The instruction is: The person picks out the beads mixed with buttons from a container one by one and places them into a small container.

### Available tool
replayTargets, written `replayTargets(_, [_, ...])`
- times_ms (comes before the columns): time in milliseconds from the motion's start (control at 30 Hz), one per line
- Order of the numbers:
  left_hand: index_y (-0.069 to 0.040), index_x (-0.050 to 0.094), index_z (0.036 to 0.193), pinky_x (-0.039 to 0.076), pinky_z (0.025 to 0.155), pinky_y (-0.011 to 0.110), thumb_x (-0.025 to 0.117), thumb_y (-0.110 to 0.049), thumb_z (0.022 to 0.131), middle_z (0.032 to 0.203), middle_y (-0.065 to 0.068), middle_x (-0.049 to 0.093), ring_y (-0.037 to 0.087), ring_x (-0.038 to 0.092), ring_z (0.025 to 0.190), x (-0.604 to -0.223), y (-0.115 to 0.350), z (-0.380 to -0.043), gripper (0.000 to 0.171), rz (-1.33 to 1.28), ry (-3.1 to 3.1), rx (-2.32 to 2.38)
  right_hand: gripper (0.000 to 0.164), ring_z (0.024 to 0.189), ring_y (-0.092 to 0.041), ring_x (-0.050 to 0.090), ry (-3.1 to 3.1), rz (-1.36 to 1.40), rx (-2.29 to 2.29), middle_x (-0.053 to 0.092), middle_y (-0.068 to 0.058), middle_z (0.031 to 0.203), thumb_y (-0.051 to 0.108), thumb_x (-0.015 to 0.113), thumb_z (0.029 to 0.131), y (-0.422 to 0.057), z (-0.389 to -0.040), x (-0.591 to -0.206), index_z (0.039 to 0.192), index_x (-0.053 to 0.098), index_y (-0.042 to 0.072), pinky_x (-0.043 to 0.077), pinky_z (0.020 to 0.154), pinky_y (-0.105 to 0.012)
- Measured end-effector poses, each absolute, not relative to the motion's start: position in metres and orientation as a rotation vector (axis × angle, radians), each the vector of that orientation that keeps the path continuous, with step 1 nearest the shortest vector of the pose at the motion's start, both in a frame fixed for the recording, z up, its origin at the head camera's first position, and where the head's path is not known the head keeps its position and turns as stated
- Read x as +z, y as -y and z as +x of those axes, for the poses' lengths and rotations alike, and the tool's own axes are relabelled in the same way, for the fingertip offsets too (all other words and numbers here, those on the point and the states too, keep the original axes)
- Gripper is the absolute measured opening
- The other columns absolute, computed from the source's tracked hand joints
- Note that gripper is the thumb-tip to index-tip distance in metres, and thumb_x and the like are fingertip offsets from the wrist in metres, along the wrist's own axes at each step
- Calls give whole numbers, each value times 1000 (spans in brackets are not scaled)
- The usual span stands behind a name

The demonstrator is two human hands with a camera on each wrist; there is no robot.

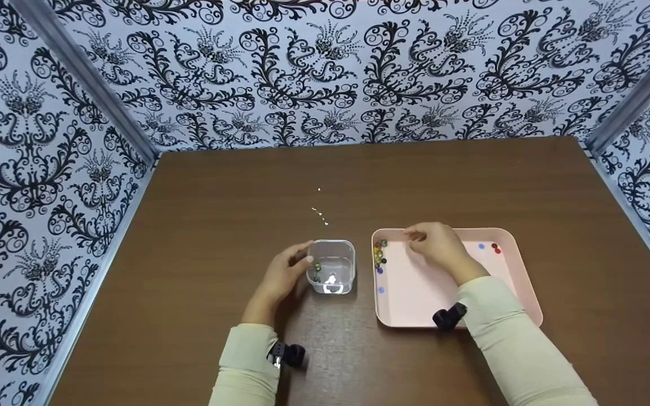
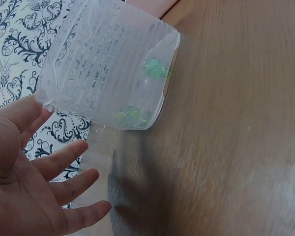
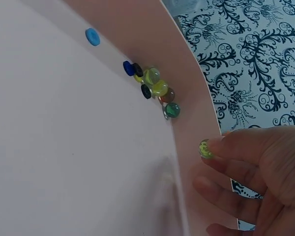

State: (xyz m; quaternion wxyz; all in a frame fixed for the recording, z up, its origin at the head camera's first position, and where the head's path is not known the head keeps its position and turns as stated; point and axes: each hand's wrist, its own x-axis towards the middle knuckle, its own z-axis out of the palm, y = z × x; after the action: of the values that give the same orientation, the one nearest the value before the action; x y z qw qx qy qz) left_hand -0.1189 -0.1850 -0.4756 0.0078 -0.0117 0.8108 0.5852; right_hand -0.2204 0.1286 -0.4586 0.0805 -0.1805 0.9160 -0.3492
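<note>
My left hand [image 1: 282, 276] is at the left side of a clear plastic container [image 1: 347, 265], its thumb and index finger pinching the rim. The other fingers of that hand [image 2: 34, 191] spread out, away from the wall. Inside the container lie green marbles [image 2: 155, 68], seen through its side. Over the back left of a pink tray [image 1: 443, 322], my right hand [image 1: 437, 245] pinches a yellow-green glass marble [image 3: 205, 149] between thumb and fingertips. Along the tray's left wall sits a cluster of marbles [image 3: 160, 88] in yellow, green and reddish brown, with dark button-like pieces among them.
A light blue piece [image 1: 381, 290] lies near the tray's front left. Another blue piece [image 1: 482, 246] and red pieces [image 1: 496, 248] lie at its back right. Both stand on a brown wooden table [image 1: 235, 197], with patterned walls [image 1: 325, 73] at the back and sides.
</note>
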Motion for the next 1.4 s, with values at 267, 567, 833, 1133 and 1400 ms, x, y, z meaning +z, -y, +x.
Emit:
replayTargets(267, [8,54,131,36,108,49,59,-7,93,132,25,55,39,50,125,-474,185,-118,40,-38,-2544,1827,28,96,-36,65,-2686,-503,-1182,71,-19,101,2,65,85,-130,-219,-458,112,68,-3,50,89,-48])
replayTargets(567, [2,56,132,37,108,48,59,-10,94,129,25,58,38,52,123,-475,185,-120,40,-79,-2567,1769,29,99,-37,65,-2660,-408,-1319,70,-21,102,6,68,87,-131,-218,-457,114,67,-5,50,91,-47])
replayTargets(833, [2,56,131,38,107,47,60,-8,93,128,24,59,37,53,123,-475,185,-120,40,-89,-2542,1797,35,106,-35,63,-2596,-299,-1379,68,-19,113,11,66,89,-130,-218,-455,121,63,-3,51,92,-43])
replayTargets(1133, [1,57,131,37,108,46,60,-8,93,128,23,60,36,53,124,-475,185,-120,39,-91,-2539,1803,37,101,-27,64,-2553,-244,-1499,71,-15,107,11,68,88,-128,-216,-453,122,62,-4,52,83,-22])
replayTargets(1400, [1,57,131,36,108,47,60,-9,93,128,23,59,36,53,123,-473,183,-119,39,-103,-2539,1805,42,104,-27,63,-2478,-217,-1605,70,-16,109,10,68,88,-126,-214,-449,126,58,-5,49,80,-13])
